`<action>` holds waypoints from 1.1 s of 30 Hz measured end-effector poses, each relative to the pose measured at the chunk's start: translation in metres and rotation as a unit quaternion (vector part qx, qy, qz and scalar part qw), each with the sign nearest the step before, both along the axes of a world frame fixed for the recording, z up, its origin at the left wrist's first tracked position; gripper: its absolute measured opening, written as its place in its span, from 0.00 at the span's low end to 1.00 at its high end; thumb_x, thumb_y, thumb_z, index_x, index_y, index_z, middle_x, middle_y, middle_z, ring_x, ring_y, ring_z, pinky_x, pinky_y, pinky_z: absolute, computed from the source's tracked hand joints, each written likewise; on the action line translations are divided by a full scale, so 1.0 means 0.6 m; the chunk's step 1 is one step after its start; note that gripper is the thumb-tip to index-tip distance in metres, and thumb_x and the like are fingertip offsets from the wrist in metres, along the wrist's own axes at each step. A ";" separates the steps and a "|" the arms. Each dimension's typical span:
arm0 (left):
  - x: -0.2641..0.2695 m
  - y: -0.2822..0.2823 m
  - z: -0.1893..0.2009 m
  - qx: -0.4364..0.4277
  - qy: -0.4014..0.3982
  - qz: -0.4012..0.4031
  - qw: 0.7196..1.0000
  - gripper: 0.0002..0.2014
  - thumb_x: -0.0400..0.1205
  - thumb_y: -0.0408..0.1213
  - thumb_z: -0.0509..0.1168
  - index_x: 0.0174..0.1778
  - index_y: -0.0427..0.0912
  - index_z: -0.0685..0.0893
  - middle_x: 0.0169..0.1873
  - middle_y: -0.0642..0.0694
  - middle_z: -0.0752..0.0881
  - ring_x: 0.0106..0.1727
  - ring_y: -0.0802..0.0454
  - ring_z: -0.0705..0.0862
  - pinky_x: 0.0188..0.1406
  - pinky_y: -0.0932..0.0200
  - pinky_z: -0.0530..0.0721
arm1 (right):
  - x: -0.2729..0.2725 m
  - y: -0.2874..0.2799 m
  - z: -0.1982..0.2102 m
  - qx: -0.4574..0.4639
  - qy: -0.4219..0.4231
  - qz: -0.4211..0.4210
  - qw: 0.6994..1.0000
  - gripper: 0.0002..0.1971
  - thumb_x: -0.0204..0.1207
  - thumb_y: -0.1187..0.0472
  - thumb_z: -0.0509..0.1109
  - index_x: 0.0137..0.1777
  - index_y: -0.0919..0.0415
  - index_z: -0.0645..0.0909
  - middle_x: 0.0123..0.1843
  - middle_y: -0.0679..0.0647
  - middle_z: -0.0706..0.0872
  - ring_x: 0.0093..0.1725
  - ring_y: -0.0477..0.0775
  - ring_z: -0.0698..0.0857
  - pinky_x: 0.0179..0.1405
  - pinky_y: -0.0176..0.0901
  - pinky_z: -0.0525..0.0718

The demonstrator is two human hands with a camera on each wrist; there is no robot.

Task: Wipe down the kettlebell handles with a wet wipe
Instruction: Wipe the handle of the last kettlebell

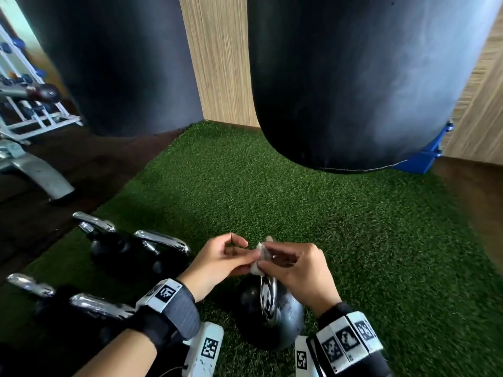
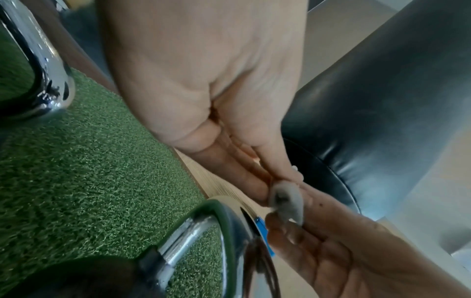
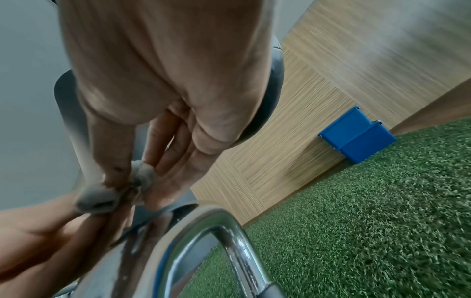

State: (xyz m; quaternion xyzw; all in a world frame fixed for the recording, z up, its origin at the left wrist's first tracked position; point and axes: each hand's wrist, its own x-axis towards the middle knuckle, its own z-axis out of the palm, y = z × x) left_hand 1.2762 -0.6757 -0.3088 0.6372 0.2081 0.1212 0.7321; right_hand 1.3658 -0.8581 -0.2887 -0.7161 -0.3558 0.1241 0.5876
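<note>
A small crumpled grey-white wet wipe (image 1: 260, 257) (image 2: 286, 201) (image 3: 102, 196) hangs between both hands, just above a black kettlebell (image 1: 283, 319) with a chrome handle (image 1: 268, 297) (image 2: 193, 238) (image 3: 229, 238) on the green turf. My left hand (image 1: 231, 254) (image 2: 270, 181) pinches the wipe from the left with thumb and fingertips. My right hand (image 1: 275, 261) (image 3: 132, 179) pinches it from the right, thumb against forefinger. Neither hand touches the handle.
Several more black kettlebells with chrome handles (image 1: 160, 240) stand in rows at the left. Two black punching bags (image 1: 367, 77) hang ahead over the turf (image 1: 353, 240). A blue bracket (image 1: 424, 156) sits by the wooden wall, and a weight bench (image 1: 32, 170) at far left.
</note>
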 end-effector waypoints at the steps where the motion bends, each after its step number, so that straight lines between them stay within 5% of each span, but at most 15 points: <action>1: 0.003 -0.002 -0.002 0.003 0.001 0.010 1.000 0.25 0.56 0.45 0.87 0.44 0.42 0.86 0.39 0.42 0.92 0.42 0.50 0.92 0.40 0.57 0.91 | 0.001 0.000 -0.004 0.007 -0.003 -0.001 1.000 0.18 0.66 0.64 0.86 0.50 0.41 0.91 0.44 0.35 0.93 0.45 0.40 0.93 0.50 0.37 0.91; 5: 0.010 -0.002 -0.015 0.053 0.014 -0.024 0.998 0.13 0.68 0.52 0.82 0.45 0.54 0.91 0.49 0.43 0.95 0.50 0.48 0.94 0.44 0.58 0.90 | 0.022 0.000 -0.030 0.022 -0.015 -0.033 0.999 0.11 0.68 0.57 0.84 0.50 0.48 0.94 0.44 0.39 0.94 0.39 0.38 0.92 0.39 0.30 0.88; 7: 0.008 0.006 -0.031 0.135 0.062 -0.041 0.988 0.08 0.79 0.42 0.78 0.51 0.58 0.90 0.54 0.48 0.94 0.54 0.49 0.92 0.50 0.54 0.90 | 0.043 0.000 -0.049 0.013 -0.027 -0.083 0.996 0.06 0.67 0.49 0.79 0.44 0.41 0.92 0.39 0.37 0.93 0.34 0.39 0.90 0.32 0.28 0.85; 9: 0.001 0.020 -0.060 0.280 0.152 -0.065 0.946 0.25 0.79 0.27 0.73 0.66 0.60 0.83 0.66 0.52 0.88 0.67 0.50 0.86 0.63 0.52 0.88 | 0.074 0.004 -0.076 -0.007 0.018 -0.122 0.992 0.03 0.66 0.46 0.76 0.38 0.38 0.90 0.36 0.44 0.92 0.33 0.48 0.91 0.35 0.47 0.92; 10: -0.005 0.022 -0.075 0.354 0.197 -0.105 0.908 0.35 0.76 0.28 0.75 0.77 0.56 0.75 0.76 0.51 0.80 0.77 0.49 0.78 0.72 0.52 0.82 | 0.091 0.008 -0.090 -0.033 0.053 -0.139 0.988 0.02 0.65 0.49 0.78 0.37 0.40 0.90 0.36 0.47 0.93 0.35 0.53 0.92 0.39 0.58 0.93; 13: -0.005 -0.007 -0.121 0.495 0.232 -0.298 0.782 0.69 0.65 0.54 0.85 0.90 0.40 0.43 0.90 0.41 0.47 0.91 0.45 0.47 0.90 0.48 0.48 | 0.130 0.024 -0.126 -0.117 0.125 -0.172 0.970 0.10 0.66 0.65 0.81 0.34 0.48 0.86 0.39 0.51 0.92 0.41 0.56 0.93 0.46 0.65 0.92; 15: 0.005 -0.041 -0.146 0.557 0.189 -0.323 0.742 0.75 0.59 0.69 0.81 0.90 0.41 0.41 0.90 0.41 0.41 0.90 0.43 0.41 0.90 0.41 0.43 | 0.134 0.039 -0.143 -0.156 0.141 -0.154 0.965 0.11 0.67 0.68 0.80 0.35 0.51 0.86 0.39 0.53 0.92 0.40 0.57 0.93 0.44 0.64 0.93; 17: 0.008 -0.062 -0.161 0.570 0.141 -0.263 0.765 0.69 0.61 0.75 0.76 0.90 0.44 0.49 0.88 0.43 0.47 0.90 0.42 0.48 0.89 0.42 0.49 | 0.126 0.053 -0.156 -0.188 0.151 -0.141 0.960 0.09 0.67 0.67 0.80 0.33 0.53 0.86 0.37 0.54 0.93 0.39 0.57 0.93 0.44 0.60 0.93; 21: 0.003 -0.060 -0.178 0.542 0.098 -0.206 0.809 0.61 0.67 0.64 0.79 0.88 0.37 0.56 0.85 0.37 0.57 0.88 0.39 0.57 0.87 0.40 0.57 | 0.115 0.069 -0.168 -0.219 0.131 -0.156 0.954 0.01 0.66 0.61 0.80 0.35 0.55 0.92 0.35 0.50 0.93 0.37 0.50 0.93 0.45 0.45 0.93; 26: 0.007 -0.049 -0.171 0.551 -0.002 -0.227 0.803 0.53 0.67 0.56 0.83 0.83 0.37 0.67 0.78 0.33 0.71 0.81 0.32 0.70 0.80 0.30 0.68 | 0.116 0.083 -0.190 -0.167 0.167 -0.151 0.960 0.04 0.71 0.65 0.82 0.41 0.55 0.93 0.38 0.49 0.93 0.31 0.40 0.91 0.31 0.32 0.88; 29: 0.014 -0.032 -0.160 0.559 -0.048 -0.254 0.788 0.53 0.67 0.51 0.86 0.81 0.48 0.59 0.75 0.35 0.75 0.78 0.32 0.74 0.81 0.30 0.69 | 0.118 0.090 -0.203 -0.166 0.179 -0.153 0.958 0.03 0.74 0.62 0.81 0.46 0.57 0.93 0.43 0.52 0.94 0.38 0.48 0.92 0.34 0.38 0.88; 31: 0.014 -0.025 -0.154 0.545 -0.056 -0.273 0.791 0.53 0.67 0.49 0.86 0.81 0.52 0.59 0.75 0.38 0.74 0.79 0.36 0.73 0.82 0.33 0.68 | 0.120 0.091 -0.209 -0.173 0.203 -0.166 0.949 0.01 0.74 0.61 0.80 0.42 0.54 0.92 0.40 0.52 0.93 0.35 0.47 0.91 0.29 0.37 0.86; 33: 0.010 -0.025 -0.150 0.540 -0.057 -0.279 0.792 0.55 0.67 0.49 0.86 0.82 0.54 0.55 0.77 0.43 0.68 0.81 0.41 0.68 0.85 0.34 0.63 | 0.121 0.094 -0.211 -0.160 0.226 -0.173 0.945 0.07 0.74 0.63 0.80 0.36 0.52 0.90 0.39 0.52 0.93 0.37 0.50 0.92 0.35 0.43 0.92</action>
